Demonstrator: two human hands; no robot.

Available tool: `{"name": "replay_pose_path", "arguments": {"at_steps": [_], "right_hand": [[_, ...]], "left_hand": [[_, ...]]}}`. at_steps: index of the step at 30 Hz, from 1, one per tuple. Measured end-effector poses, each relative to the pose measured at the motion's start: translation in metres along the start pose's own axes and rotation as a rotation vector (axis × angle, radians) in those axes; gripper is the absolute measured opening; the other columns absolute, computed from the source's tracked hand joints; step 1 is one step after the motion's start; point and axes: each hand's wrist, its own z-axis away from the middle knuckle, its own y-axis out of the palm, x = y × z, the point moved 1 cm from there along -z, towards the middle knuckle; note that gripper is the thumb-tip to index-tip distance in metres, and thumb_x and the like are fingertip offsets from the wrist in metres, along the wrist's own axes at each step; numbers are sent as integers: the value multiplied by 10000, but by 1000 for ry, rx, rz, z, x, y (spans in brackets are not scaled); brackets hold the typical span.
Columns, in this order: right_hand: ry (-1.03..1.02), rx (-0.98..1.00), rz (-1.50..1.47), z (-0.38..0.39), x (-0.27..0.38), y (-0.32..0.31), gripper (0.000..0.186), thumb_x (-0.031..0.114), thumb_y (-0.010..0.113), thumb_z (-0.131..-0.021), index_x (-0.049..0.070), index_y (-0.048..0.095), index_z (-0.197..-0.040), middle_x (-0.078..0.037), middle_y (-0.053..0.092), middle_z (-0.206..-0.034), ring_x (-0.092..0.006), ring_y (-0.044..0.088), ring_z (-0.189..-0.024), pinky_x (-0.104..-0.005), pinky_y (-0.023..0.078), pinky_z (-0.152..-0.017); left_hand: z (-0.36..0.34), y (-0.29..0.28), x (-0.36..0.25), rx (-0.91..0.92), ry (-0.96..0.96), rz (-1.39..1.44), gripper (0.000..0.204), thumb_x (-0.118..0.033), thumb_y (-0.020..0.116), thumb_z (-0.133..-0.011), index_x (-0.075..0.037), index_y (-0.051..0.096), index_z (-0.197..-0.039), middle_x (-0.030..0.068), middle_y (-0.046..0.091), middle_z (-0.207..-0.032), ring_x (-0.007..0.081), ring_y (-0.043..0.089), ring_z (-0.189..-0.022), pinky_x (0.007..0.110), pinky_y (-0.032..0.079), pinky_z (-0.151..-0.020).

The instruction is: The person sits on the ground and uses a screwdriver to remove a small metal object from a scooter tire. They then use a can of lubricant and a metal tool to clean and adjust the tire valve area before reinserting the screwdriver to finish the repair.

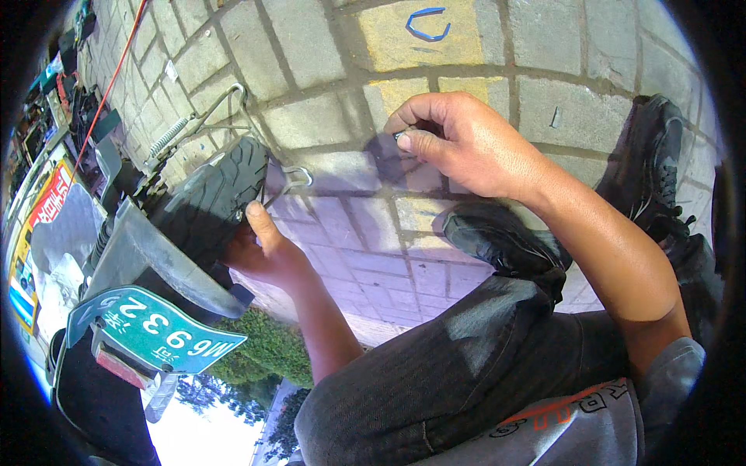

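Note:
A scooter's black wheel tyre (221, 190) with deep tread stands at the left, under a grey mudguard (155, 252). My left hand (268, 248) grips the side of this tyre, thumb laid along the tread; the other fingers are mostly hidden behind it. Over the paving, away from the wheel, my right hand (474, 144) is closed in a pinch. Between its thumb and forefinger shows the tip of a small dark piece (399, 136), too small to name.
Below the mudguard hangs a green number plate (155, 330) with a red reflector (120, 365). A metal stand (233, 97) and a spring (167, 138) are beside the wheel. A bent blue strip (427, 35) lies on the paving (311, 124). My black shoes (497, 241) rest nearby.

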Motion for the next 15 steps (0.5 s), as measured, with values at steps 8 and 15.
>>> {"name": "replay_pose_path", "arguments": {"at_steps": [8,15], "right_hand": [[-20,13,-22,0,-2,0,192,118,599,-811,-18,637,-940,-192,649,-831,-305,639,-776,-370,492,-721],[-15,7,-12,1,0,-2,183,117,595,-812,-17,637,-930,-186,650,-816,-298,640,-765,-368,492,-708]], "left_hand": [[-4,0,3,2,-2,78,569,-61,644,-834,88,341,-1292,229,479,-1271,283,499,-1138,386,382,-998],[-4,2,7,-7,-38,119,601,-50,643,-832,87,314,-1316,236,437,-1316,293,463,-1184,399,342,-1036]]}}
